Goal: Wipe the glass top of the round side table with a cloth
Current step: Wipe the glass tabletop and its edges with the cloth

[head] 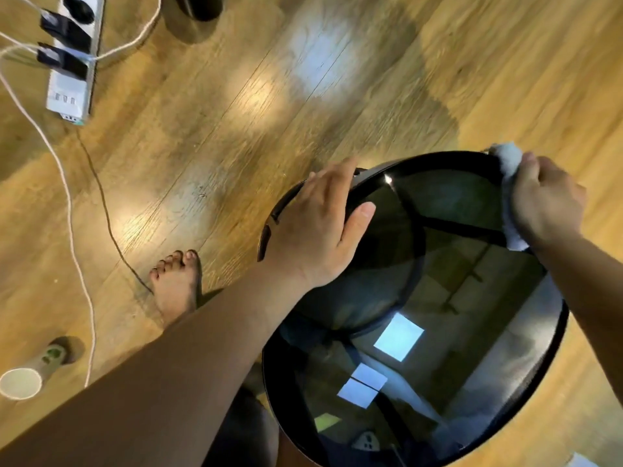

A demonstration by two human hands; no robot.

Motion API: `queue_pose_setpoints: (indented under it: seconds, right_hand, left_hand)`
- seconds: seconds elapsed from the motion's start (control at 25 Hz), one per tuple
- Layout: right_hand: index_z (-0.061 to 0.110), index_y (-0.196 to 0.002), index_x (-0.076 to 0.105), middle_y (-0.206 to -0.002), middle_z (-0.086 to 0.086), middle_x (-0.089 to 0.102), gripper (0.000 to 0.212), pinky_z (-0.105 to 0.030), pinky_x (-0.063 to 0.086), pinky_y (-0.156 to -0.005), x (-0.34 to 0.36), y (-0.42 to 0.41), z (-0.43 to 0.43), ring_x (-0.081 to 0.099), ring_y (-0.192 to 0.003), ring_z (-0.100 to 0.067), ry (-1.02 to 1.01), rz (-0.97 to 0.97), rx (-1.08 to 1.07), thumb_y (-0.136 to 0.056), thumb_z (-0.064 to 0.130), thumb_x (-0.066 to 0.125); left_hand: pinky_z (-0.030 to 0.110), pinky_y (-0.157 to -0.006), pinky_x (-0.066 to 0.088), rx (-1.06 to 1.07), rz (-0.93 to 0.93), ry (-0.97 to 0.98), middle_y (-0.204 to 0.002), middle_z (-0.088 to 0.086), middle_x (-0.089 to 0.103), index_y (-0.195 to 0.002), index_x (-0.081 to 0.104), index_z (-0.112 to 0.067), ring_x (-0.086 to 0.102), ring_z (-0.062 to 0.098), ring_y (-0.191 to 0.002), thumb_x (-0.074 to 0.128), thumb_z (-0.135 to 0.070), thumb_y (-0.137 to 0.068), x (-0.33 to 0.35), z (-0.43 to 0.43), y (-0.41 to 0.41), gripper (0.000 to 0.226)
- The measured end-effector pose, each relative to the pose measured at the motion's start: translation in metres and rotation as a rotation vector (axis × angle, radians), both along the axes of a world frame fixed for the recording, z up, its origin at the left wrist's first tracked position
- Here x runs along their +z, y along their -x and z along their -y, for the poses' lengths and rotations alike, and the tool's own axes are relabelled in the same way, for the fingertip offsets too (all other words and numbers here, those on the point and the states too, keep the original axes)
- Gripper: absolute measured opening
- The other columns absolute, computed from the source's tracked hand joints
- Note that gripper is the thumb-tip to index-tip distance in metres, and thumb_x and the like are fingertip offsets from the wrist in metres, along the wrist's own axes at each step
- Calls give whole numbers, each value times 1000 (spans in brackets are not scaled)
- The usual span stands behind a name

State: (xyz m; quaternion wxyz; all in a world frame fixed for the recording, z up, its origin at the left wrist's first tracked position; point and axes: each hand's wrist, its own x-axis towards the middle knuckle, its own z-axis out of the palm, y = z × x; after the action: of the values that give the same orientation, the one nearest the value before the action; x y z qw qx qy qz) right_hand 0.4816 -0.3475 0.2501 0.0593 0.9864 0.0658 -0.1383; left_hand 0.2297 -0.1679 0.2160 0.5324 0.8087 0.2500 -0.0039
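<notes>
The round side table (526, 429) has a black rim and a dark reflective glass top (455, 298) and fills the lower right of the view. My left hand (323, 227) grips the rim at its far left edge, thumb lying on the glass and fingers over the outside. My right hand (546, 203) presses a crumpled white cloth (505, 156) against the far right edge of the glass; part of the cloth shows below the palm.
A wooden floor surrounds the table. A power strip (72, 69) with plugs and white cables (67, 203) lies at the upper left. A paper cup (23, 379) stands at the lower left. My bare foot (177, 281) rests left of the table. A dark round base (195, 11) sits at top.
</notes>
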Motion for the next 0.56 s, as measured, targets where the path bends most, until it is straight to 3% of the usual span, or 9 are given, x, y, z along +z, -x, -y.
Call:
queue_pose_setpoints:
  seconds: [0.16,0.28,0.36,0.4,0.48,0.56]
  right_hand:
    - [18,-112,66,-121,-19,66,52,-49,32,-103,0,32,-44,50,-119,-40,-61,103,217,-96,46,25]
    - [23,-97,71,-103,-6,71,47,-47,34,-97,-4,86,-93,56,-106,-35,-182,-64,705,-91,49,32]
    - [25,-88,64,-93,2,66,33,-43,34,-94,-12,127,-118,56,-99,-27,-251,-215,1016,-87,47,40]
    - [27,-87,59,-90,2,62,24,-42,35,-91,-13,126,-124,55,-97,-26,-277,-228,1065,-87,43,42]
    - [23,-97,62,-92,-5,61,28,-43,37,-84,-19,86,-101,56,-96,-31,-280,-125,1002,-92,40,41]
    - [15,-109,62,-102,-18,65,48,-42,35,-77,-22,24,-43,58,-98,-39,-189,32,710,-98,50,30]
  left_hand:
    - [51,-123,9,33,3,18,-162,10,23,-154,16,-10,17,25,-150,30,-43,-98,7,0,7,66]
    - [54,-122,4,31,3,-107,-159,13,29,-151,22,-6,24,27,-149,30,-41,-98,14,1,0,64]
    - [56,-121,2,50,61,-254,-154,16,38,-147,31,-3,31,29,-146,28,-38,-99,22,0,-22,60]
    - [58,-121,2,36,85,-332,-152,17,40,-146,33,-3,32,28,-146,28,-37,-99,25,0,-35,58]
    - [60,-120,-1,-73,74,-451,-154,16,37,-146,33,-5,29,27,-147,29,-38,-100,28,12,-65,57]
    - [61,-119,-4,-184,26,-524,-158,16,30,-148,31,-7,22,29,-150,33,-39,-100,29,37,-88,58]
